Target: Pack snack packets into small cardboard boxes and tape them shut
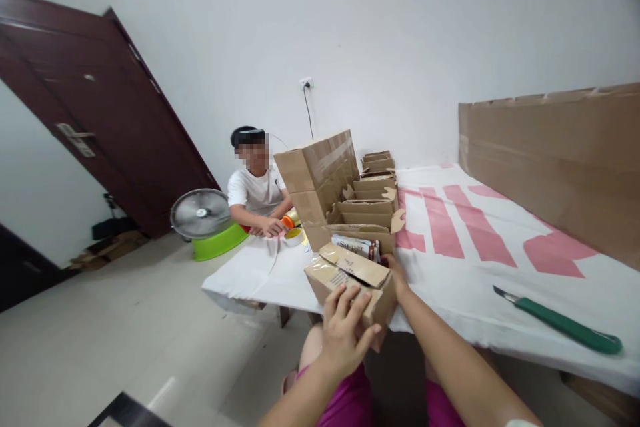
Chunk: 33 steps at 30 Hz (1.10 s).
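Note:
A small closed cardboard box (330, 277) sits tilted at the near table edge, between my two hands. My left hand (347, 327) grips its near side, fingers bent over the top flap and thumb along the end. Around the far right side wraps my right hand (396, 279), its fingertips partly hidden behind the box. Just beyond, a printed packet (356, 247) marked "Super" shows in an opened cardboard box (385, 238). More open boxes (367, 207) stand in a row behind it.
Taped cardboard boxes (320, 173) are stacked at the table's left side. A person (257, 190) sits beyond them, hands near a tape roll (294, 235). A green utility knife (567, 325) with its blade out lies at right. A long cardboard panel (550, 160) stands behind.

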### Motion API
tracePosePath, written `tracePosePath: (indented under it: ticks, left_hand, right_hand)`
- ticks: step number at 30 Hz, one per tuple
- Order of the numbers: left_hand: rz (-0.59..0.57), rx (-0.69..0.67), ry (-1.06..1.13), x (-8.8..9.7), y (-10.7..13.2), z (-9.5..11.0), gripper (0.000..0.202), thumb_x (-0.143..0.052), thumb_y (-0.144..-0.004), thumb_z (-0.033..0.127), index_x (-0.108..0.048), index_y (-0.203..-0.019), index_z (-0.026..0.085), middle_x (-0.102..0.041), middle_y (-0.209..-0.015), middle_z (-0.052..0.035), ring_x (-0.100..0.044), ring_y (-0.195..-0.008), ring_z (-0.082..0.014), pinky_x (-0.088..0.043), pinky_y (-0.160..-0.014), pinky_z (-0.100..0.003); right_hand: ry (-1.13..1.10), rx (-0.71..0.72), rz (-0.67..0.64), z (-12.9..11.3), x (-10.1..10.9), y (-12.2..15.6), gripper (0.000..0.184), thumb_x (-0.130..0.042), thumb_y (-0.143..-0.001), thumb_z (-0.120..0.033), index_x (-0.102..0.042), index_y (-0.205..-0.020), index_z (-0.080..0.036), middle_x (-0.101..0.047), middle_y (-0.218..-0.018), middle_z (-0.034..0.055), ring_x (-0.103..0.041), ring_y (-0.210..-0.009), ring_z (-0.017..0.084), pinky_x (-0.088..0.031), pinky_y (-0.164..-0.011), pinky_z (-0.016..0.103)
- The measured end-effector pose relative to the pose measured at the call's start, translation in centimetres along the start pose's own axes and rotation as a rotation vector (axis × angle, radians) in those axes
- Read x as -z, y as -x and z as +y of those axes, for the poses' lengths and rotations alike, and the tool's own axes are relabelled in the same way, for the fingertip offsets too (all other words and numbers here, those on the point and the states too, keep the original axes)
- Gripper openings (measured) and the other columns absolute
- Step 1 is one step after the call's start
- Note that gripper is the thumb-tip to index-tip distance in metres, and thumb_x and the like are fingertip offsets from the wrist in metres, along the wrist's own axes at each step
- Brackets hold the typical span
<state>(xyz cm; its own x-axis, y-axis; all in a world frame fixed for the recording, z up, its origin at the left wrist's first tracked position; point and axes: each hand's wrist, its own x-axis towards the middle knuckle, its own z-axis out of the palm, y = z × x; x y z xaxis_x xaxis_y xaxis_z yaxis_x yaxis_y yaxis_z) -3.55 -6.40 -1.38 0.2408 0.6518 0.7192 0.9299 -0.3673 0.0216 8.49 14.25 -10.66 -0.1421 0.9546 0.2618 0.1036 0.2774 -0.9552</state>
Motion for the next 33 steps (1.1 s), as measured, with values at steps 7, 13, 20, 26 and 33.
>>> tracePosePath:
  ticks: [7, 13, 20, 26, 33]
  left_hand:
    - [0.145, 0.032, -0.016, -2.4, -0.2, 1.1, 0.041, -0.062, -0.085, 0.037, -0.059, -0.123, 0.021, -0.057, -0.127, -0.011, -0.042, -0.123, -0.0309, -0.042, -0.098, -0.046]
    - [0.135, 0.097, 0.027, -3.5, -0.5, 2.0, 0.048, -0.063, -0.084, 0.041, -0.056, -0.128, 0.025, -0.057, -0.129, -0.0113, -0.041, -0.124, -0.0343, -0.038, -0.098, -0.051]
    - [-0.016, 0.067, 0.371, -4.7, -2.7, 5.8, 0.052, -0.044, -0.093, 0.029, -0.039, -0.144, 0.026, -0.047, -0.143, -0.0087, -0.032, -0.136, -0.0314, -0.032, -0.108, -0.054]
    - [-0.036, 0.052, 0.534, -3.0, -2.1, 5.7, 0.053, -0.046, -0.093, 0.027, -0.032, -0.144, 0.026, -0.038, -0.148, -0.0112, -0.03, -0.14, -0.0285, -0.033, -0.11, -0.051]
    - [0.367, 0.34, 0.386, -1.8, -2.5, -1.0, 0.031, -0.053, -0.09, 0.029, -0.053, -0.12, 0.023, -0.045, -0.133, -0.0116, -0.043, -0.129, -0.0272, -0.034, -0.11, -0.048]
  right_hand:
    - [-0.099, -0.142, -0.037, -2.1, 3.4, 0.0, 0.031, -0.056, -0.094, -0.038, -0.059, -0.115, -0.016, -0.064, -0.112, 0.0074, -0.064, -0.093, 0.019, -0.055, -0.079, 0.039]
    - [-0.132, -0.004, 0.137, -4.0, 5.8, 7.6, 0.057, -0.032, -0.092, -0.064, -0.052, -0.126, -0.022, -0.059, -0.131, 0.011, -0.053, -0.123, 0.026, -0.046, -0.1, 0.042]
    - [0.296, 0.461, 0.199, -1.9, 5.8, 15.7, 0.075, -0.032, -0.094, -0.06, -0.006, -0.154, -0.024, -0.017, -0.16, 0.0109, -0.021, -0.145, 0.031, -0.029, -0.114, 0.056]
    - [0.56, 0.518, 0.335, -0.1, 5.5, 16.2, 0.075, -0.045, -0.095, -0.039, -0.003, -0.155, -0.023, -0.029, -0.155, 0.016, -0.035, -0.138, 0.035, -0.044, -0.102, 0.059]
    - [0.658, 0.477, 0.325, -0.3, 5.7, 16.4, 0.076, -0.046, -0.094, -0.033, -0.001, -0.155, -0.022, -0.033, -0.153, 0.0162, -0.039, -0.136, 0.036, -0.047, -0.101, 0.059]
